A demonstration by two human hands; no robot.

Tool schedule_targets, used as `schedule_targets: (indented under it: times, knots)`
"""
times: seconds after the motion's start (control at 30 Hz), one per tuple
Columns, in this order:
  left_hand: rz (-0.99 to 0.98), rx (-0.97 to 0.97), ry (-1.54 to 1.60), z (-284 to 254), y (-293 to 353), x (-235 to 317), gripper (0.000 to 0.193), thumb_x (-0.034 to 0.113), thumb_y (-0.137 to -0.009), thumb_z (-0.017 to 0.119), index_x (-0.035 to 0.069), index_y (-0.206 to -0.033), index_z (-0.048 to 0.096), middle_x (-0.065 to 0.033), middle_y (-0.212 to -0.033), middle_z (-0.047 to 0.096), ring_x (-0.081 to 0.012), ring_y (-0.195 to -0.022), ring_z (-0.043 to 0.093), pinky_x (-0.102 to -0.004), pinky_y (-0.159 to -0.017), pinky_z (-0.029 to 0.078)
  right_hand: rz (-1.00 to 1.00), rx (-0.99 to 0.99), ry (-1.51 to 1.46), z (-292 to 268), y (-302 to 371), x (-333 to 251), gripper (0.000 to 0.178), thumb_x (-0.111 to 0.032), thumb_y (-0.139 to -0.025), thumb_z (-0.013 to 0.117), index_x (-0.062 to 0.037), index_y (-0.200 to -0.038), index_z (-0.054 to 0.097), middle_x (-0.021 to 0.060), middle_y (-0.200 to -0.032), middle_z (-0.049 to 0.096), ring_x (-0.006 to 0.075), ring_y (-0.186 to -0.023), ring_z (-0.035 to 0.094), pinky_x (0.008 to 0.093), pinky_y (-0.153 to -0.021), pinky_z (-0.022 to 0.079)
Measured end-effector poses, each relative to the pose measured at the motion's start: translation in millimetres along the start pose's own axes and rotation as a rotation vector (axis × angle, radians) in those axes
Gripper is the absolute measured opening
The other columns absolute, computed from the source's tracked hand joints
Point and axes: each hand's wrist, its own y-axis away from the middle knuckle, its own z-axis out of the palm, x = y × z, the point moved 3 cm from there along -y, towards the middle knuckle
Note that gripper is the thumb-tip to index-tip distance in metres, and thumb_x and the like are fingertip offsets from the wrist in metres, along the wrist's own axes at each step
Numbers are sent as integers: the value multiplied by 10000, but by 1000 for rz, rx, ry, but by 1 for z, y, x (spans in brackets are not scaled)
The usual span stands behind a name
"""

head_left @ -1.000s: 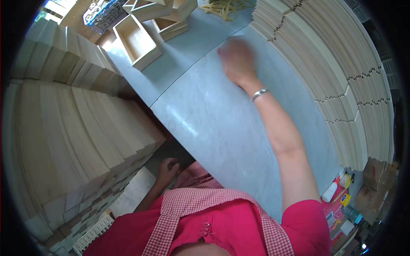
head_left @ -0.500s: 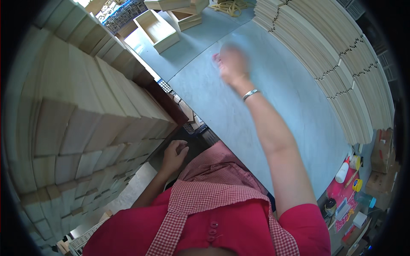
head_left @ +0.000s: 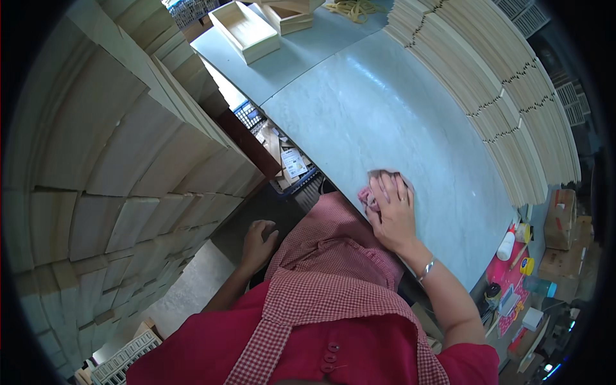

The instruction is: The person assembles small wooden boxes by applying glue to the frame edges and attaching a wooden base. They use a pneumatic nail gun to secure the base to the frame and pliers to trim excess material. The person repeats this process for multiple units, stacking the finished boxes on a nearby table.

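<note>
A crumpled pink cloth (head_left: 367, 197) lies under my right hand (head_left: 393, 204), which presses it against the pale grey tabletop (head_left: 346, 122) close to the table's near edge. The fingers bend over the cloth, and their tips reach past it onto the surface. Some of the cloth is hidden beneath the palm. My left hand (head_left: 258, 242) hangs beside the apron, off the table, with nothing visible in it. Its fingers are loosely curled, and the thumb stands apart from them.
Tall stacks of wooden pieces (head_left: 122, 186) rise at my left. Thin wooden boards (head_left: 475, 83) are piled along the table's right side. Open wooden boxes (head_left: 247, 35) stand at the far left, near rubber bands (head_left: 355, 9). Right of the table sit a glue bottle (head_left: 506, 242) and several small items.
My right hand has swept the cloth from the far part of the tabletop back toward me, to the near edge. The left hand stays about where it was.
</note>
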Motion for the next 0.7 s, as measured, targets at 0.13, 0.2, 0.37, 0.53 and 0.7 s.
schedule_targets:
  times: [0.13, 0.2, 0.37, 0.53, 0.7]
  knots:
    - [-75, -5, 44, 5, -13, -17, 264, 131, -901, 727, 10, -1132, 691, -171, -1136, 669, -315, -1057, 680, -379, -932, 529, -190, 100, -69, 28, -106, -34, 508, -350, -966, 607, -135, -1423, 556, 128, -1457, 530, 354, -1378, 446, 553, -1155, 283]
    - [-25, 3, 66, 4, -33, -2, 265, 132, -904, 728, 16, -1139, 693, -165, -1125, 670, -304, -1042, 687, -373, -913, 536, -186, 113, -49, 62, -179, -50, 491, -403, -1021, 525, -152, -1443, 525, 127, -1485, 517, 352, -1384, 448, 550, -1138, 322]
    - [-15, 27, 140, 0, -51, 17, 265, 137, -914, 726, 31, -1155, 698, -140, -1112, 675, -272, -1015, 699, -359, -881, 545, -220, 188, -98, 66, -166, -69, 467, -286, -952, 616, -153, -1394, 544, 84, -1390, 571, 324, -1352, 475, 571, -1129, 316]
    - [-140, -50, 85, 4, -42, -20, 263, 162, -926, 722, 35, -1156, 703, -128, -1125, 691, -246, -1020, 696, -345, -881, 536, 40, -35, 79, -5, 80, -18, 510, -197, -901, 699, -129, -1400, 617, 106, -1434, 572, 351, -1370, 477, 507, -1112, 371]
    - [-64, -124, 39, 8, -52, -49, 312, 182, -931, 736, 34, -1203, 699, -144, -1152, 716, -249, -1047, 684, -346, -924, 519, 165, 19, 121, -17, 124, -18, 493, -174, -919, 688, -89, -1399, 616, 143, -1417, 587, 376, -1360, 485, 522, -1111, 366]
